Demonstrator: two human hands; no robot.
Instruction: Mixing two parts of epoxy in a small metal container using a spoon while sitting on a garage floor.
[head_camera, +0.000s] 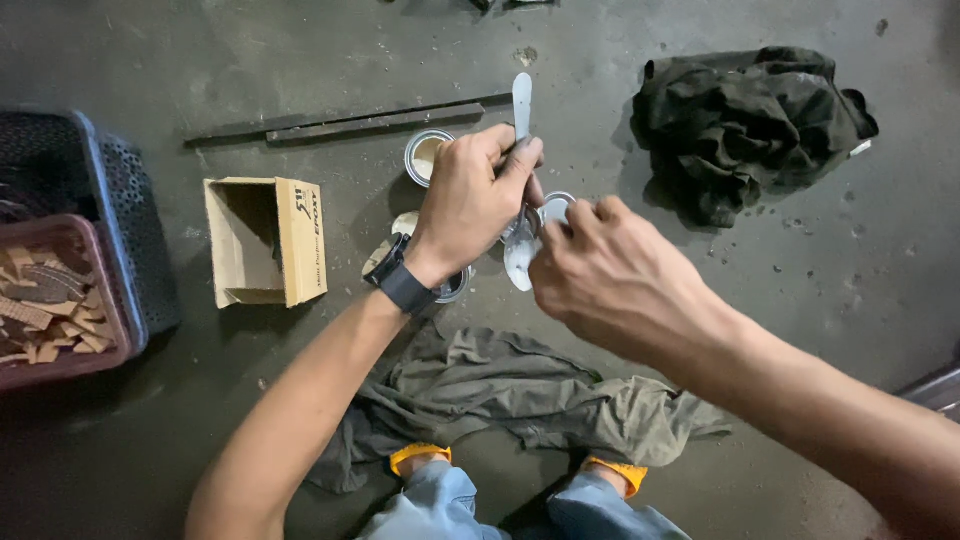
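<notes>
— What have we got in our hands?

— Our left hand (470, 205) is closed round the shaft of a pale metal spoon (521, 105), whose handle sticks up toward the far side. Our right hand (600, 275) is curled with its fingertips pinched at a second spoon (520, 265), whose bowl shows just below the left hand's knuckles. How firmly it pinches, we cannot tell.

— And where do the spoons sit?

— Over a cluster of small round tins (428, 155) on the grey concrete floor (700, 30), in the middle of the scene. One open tin lies just far-left of our left hand; others are partly hidden beneath both hands.

— What lies around us?

— An open cardboard box (262, 240) on its side to the left, plastic baskets (110, 215) with brown scraps at the left edge, a dark crumpled cloth (745, 125) far right, and a grey-green rag (480, 390) near our feet.
</notes>
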